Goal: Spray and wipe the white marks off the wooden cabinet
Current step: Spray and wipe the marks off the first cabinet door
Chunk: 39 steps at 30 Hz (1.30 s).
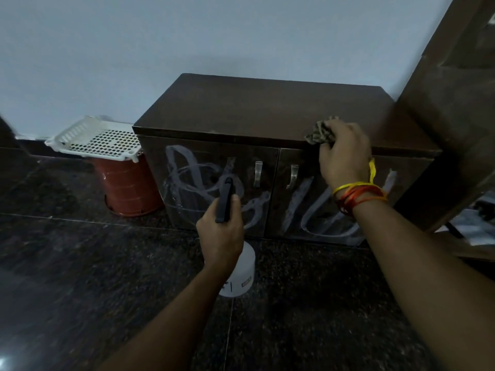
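Observation:
A low dark wooden cabinet point(257, 108) stands against the wall, its two doors covered in looping white marks point(187, 172). My left hand point(221, 231) grips a white spray bottle point(239, 274) by its black head, whose nozzle points at the left door. My right hand point(345, 153) holds a crumpled brownish cloth point(320, 133) at the front top edge of the cabinet, above the right door. Red and yellow threads circle that wrist.
Left of the cabinet an upturned reddish bucket point(128, 188) carries a white plastic basket point(99, 139). A tall dark wooden unit point(455, 103) rises on the right, close to the cabinet. The floor point(80, 263) is dark speckled stone.

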### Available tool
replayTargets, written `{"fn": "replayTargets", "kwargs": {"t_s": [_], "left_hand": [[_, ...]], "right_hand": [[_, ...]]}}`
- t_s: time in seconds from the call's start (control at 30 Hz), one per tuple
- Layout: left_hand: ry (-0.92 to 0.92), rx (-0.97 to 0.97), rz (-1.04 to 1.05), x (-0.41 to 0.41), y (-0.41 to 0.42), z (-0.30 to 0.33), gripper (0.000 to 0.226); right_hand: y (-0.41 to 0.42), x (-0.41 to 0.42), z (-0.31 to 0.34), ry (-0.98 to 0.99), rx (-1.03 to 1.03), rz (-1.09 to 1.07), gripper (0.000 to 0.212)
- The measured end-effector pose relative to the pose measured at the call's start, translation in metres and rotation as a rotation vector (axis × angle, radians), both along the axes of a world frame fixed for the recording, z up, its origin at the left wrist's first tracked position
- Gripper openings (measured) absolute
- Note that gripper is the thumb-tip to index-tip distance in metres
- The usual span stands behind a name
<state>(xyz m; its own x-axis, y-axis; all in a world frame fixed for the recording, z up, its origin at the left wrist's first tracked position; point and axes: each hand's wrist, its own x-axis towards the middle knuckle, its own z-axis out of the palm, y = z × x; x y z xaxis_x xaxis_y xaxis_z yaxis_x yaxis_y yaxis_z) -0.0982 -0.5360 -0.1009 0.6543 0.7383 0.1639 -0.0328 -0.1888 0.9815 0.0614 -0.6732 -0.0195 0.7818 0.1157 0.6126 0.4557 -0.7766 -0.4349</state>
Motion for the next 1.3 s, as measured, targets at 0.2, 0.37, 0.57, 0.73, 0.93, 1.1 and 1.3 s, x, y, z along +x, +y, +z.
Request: {"fn": "replayTargets", "kwargs": {"t_s": [0.2,0.37,0.57,0.73,0.93,1.1,1.3], "left_hand": [[-0.013,0.053,0.009,-0.008,0.012,-0.006,0.035],[0.02,0.047,0.041,-0.014,0.024,-0.015,0.041],[0.061,0.021,0.159,-0.024,0.05,-0.018,0.039],[0.077,-0.005,0.247,-0.032,0.068,-0.015,0.033],[0.111,0.03,0.304,-0.037,0.084,-0.024,0.033],[0.153,0.074,0.342,-0.046,0.097,-0.03,0.035],[0.234,0.066,0.35,-0.068,0.103,-0.049,0.038]], "right_hand": [[0.019,-0.019,-0.009,-0.032,0.045,0.067,0.042],[0.029,-0.033,-0.02,-0.007,0.039,0.103,0.04],[0.038,-0.043,-0.025,0.029,0.03,0.1,0.041],[0.055,-0.059,-0.03,0.02,0.003,0.166,0.041],[0.073,-0.079,-0.053,0.041,-0.033,0.242,0.042],[0.078,-0.087,-0.074,0.081,-0.01,0.248,0.044],[0.078,-0.088,-0.086,0.144,0.013,0.229,0.043]]}}
